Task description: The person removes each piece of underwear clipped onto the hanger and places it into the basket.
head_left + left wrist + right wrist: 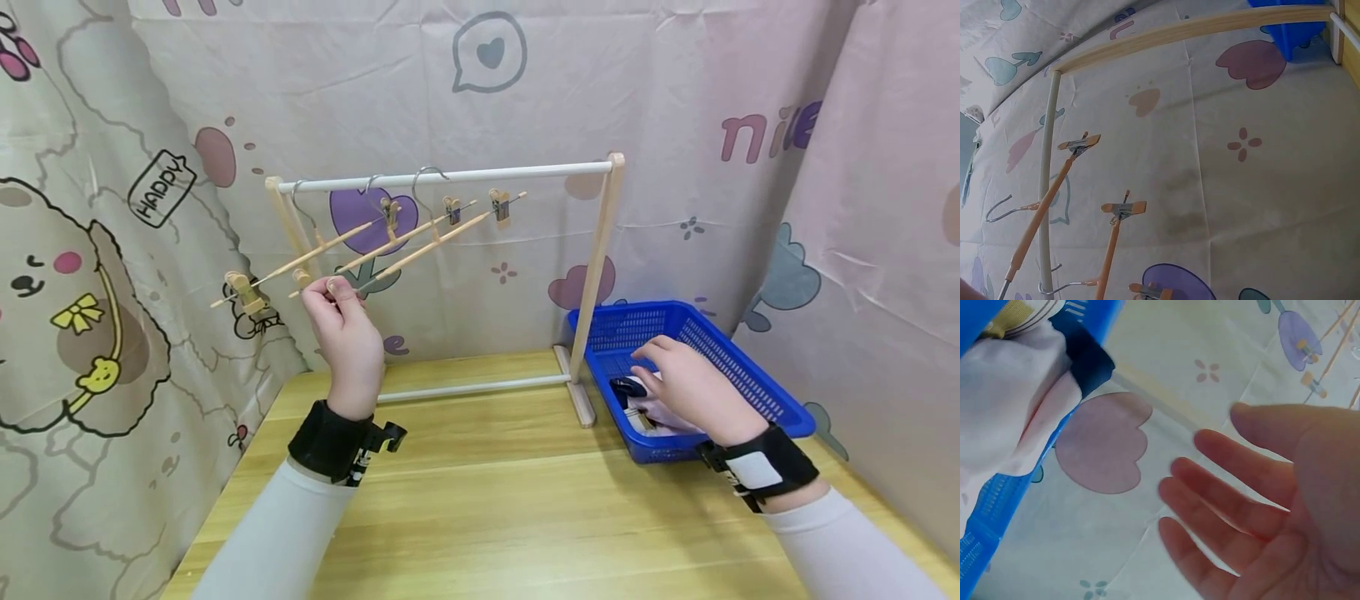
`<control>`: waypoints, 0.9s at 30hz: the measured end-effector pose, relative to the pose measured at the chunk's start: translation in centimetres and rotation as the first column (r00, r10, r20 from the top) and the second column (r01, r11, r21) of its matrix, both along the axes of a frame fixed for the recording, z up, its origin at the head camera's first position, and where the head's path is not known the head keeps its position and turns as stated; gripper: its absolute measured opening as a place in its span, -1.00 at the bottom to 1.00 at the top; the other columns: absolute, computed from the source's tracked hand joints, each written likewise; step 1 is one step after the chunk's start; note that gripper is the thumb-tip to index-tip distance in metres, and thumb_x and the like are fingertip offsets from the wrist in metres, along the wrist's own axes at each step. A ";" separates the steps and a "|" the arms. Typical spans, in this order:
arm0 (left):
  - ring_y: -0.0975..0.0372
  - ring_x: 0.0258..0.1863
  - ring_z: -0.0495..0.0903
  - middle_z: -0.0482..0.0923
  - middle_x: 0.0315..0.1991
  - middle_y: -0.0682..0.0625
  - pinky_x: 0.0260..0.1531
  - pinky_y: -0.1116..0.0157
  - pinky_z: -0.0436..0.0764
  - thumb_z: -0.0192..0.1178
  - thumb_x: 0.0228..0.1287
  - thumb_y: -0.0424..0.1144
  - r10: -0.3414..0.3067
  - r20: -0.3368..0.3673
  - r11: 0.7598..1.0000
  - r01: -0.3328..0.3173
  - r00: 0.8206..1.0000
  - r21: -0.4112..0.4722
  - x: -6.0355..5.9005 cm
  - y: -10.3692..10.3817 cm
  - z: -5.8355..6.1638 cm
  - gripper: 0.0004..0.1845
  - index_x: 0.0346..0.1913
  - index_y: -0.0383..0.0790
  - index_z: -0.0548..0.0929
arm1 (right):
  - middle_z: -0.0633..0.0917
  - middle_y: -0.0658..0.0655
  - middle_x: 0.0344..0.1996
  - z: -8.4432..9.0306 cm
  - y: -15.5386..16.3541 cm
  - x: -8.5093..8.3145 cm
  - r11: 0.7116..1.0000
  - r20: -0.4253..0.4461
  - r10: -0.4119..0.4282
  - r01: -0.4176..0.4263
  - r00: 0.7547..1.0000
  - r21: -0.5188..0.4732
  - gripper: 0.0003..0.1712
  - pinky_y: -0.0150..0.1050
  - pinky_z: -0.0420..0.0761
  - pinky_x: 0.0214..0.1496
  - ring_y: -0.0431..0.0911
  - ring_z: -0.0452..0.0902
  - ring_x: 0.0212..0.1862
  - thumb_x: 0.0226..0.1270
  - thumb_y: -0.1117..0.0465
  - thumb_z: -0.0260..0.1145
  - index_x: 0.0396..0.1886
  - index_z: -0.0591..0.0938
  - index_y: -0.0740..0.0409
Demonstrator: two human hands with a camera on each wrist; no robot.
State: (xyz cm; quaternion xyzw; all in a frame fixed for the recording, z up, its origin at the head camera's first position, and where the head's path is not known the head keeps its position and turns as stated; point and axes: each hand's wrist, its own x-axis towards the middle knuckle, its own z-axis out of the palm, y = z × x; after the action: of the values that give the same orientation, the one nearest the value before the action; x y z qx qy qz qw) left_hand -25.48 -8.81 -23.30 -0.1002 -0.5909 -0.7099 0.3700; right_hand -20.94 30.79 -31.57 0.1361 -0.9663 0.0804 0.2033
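Observation:
Three wooden clip hangers hang by metal hooks from the white rail (510, 173) of a small rack. My left hand (348, 337) pinches the near end of the rightmost clip hanger (435, 243), its fingers hiding that end. At its far end a wooden clip (500, 208) shows. Close by are the middle hanger (401, 240) and the left hanger (322, 248). My right hand (693, 387), fingers apart and loosely bent, is over the blue basket (772, 408). Folded pale clothing with a dark band (1088, 353) lies in the basket; the right hand holds nothing.
The rack's wooden upright (597, 267) stands just left of the basket, on a wooden foot (577, 400). A low white crossbar (472, 389) runs above the wooden table (480, 508). A printed curtain (675, 75) hangs behind and at both sides.

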 end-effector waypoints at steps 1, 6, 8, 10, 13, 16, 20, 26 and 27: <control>0.25 -0.31 0.23 0.20 -0.28 0.04 -0.17 0.35 0.20 -0.23 0.70 -0.14 0.005 0.000 1.000 -0.005 1.000 0.001 -0.1 0.0 0.0 -0.87 -0.06 -0.11 0.25 | 0.70 0.30 -0.11 0.0 -0.2 0.0 1.000 -0.024 0.008 -0.008 1.000 -0.005 -0.72 0.13 0.70 0.01 0.18 0.68 -0.06 0.48 0.21 0.35 0.00 0.69 0.35; 0.21 -0.30 0.24 0.20 -0.27 0.05 -0.18 0.36 0.21 -0.24 0.70 -0.14 0.025 0.000 1.000 -0.025 1.000 0.016 -0.8 -0.1 0.0 -0.87 -0.07 -0.11 0.24 | 0.71 0.27 -0.14 -0.5 -1.2 -0.2 0.998 -0.117 0.058 -0.060 0.991 -0.020 -0.71 0.07 0.72 -0.02 0.13 0.69 -0.09 0.43 0.15 0.42 -0.06 0.73 0.32; 0.22 -0.30 0.23 0.19 -0.27 0.05 -0.17 0.36 0.21 -0.23 0.70 -0.16 0.030 -0.001 0.999 -0.030 1.000 0.024 -1.1 -0.1 0.1 -0.88 -0.07 -0.11 0.24 | 0.71 0.24 -0.18 -0.7 -1.6 -0.2 0.996 -0.150 0.083 -0.087 0.985 -0.015 -0.70 0.04 0.73 -0.05 0.10 0.69 -0.13 0.39 0.15 0.45 -0.08 0.73 0.31; 0.23 -0.30 0.22 0.17 -0.27 0.04 -0.16 0.36 0.20 -0.22 0.70 -0.17 0.034 0.000 0.999 -0.034 0.999 0.032 -1.3 0.0 0.2 -0.89 -0.07 -0.12 0.24 | 0.71 0.22 -0.20 -1.0 -2.0 -0.3 0.994 -0.183 0.108 -0.112 0.977 -0.011 -0.71 0.02 0.74 -0.09 0.07 0.69 -0.16 0.35 0.16 0.48 -0.11 0.74 0.30; 0.27 -0.29 0.19 0.13 -0.27 0.03 -0.14 0.37 0.18 -0.21 0.70 -0.20 0.045 0.010 0.998 -0.046 0.999 0.036 -1.7 0.0 0.3 -0.90 -0.06 -0.14 0.24 | 0.72 0.21 -0.22 -1.2 -2.5 -0.2 0.992 -0.206 0.123 -0.128 0.971 -0.010 -0.71 0.01 0.74 -0.10 0.06 0.69 -0.17 0.33 0.15 0.49 -0.12 0.74 0.28; 0.28 -0.24 0.20 0.13 -0.24 0.04 -0.11 0.38 0.18 -0.19 0.70 -0.23 0.072 0.022 0.997 -0.073 0.997 0.026 -2.1 0.2 0.3 -0.91 -0.06 -0.17 0.25 | 0.73 0.21 -0.17 -1.2 -2.9 0.0 0.993 -0.173 0.107 -0.112 0.979 -0.019 -0.69 0.01 0.75 -0.06 0.09 0.70 -0.12 0.37 0.09 0.47 -0.10 0.75 0.26; 0.27 -0.18 0.22 0.15 -0.20 0.04 -0.09 0.39 0.19 -0.18 0.70 -0.25 0.097 0.030 0.995 -0.097 0.995 0.008 -2.6 0.4 0.3 -0.91 -0.04 -0.21 0.26 | 0.73 0.22 -0.13 -1.2 -3.1 0.2 0.995 -0.126 0.094 -0.097 0.988 -0.023 -0.66 0.01 0.74 -0.02 0.10 0.71 -0.07 0.40 0.03 0.44 -0.09 0.76 0.23; 0.26 -0.18 0.21 0.13 -0.19 0.04 -0.09 0.38 0.17 -0.20 0.70 -0.23 0.083 0.044 0.996 -0.083 0.996 0.015 -2.9 0.7 0.4 -0.89 -0.02 -0.22 0.24 | 0.73 0.21 -0.15 -1.6 -3.1 0.0 0.992 -0.146 0.121 -0.125 0.982 -0.018 -0.68 0.01 0.74 -0.02 0.09 0.72 -0.09 0.36 0.05 0.47 -0.12 0.77 0.23; 0.26 -0.18 0.21 0.13 -0.19 0.04 -0.09 0.38 0.17 -0.20 0.70 -0.23 0.077 0.044 0.997 -0.078 0.996 0.020 -2.9 0.7 0.5 -0.89 -0.03 -0.22 0.24 | 0.73 0.21 -0.15 -1.6 -3.1 0.0 0.992 -0.147 0.124 -0.128 0.981 -0.019 -0.68 0.02 0.74 -0.02 0.09 0.72 -0.09 0.36 0.05 0.47 -0.13 0.77 0.23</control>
State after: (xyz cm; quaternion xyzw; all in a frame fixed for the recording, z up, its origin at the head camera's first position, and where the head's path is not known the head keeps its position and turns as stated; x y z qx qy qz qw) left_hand -28.38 -8.09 -22.80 -0.0576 -0.5947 -0.7032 0.3854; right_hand -20.99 27.70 -33.19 0.1998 -0.9371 0.0966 0.2694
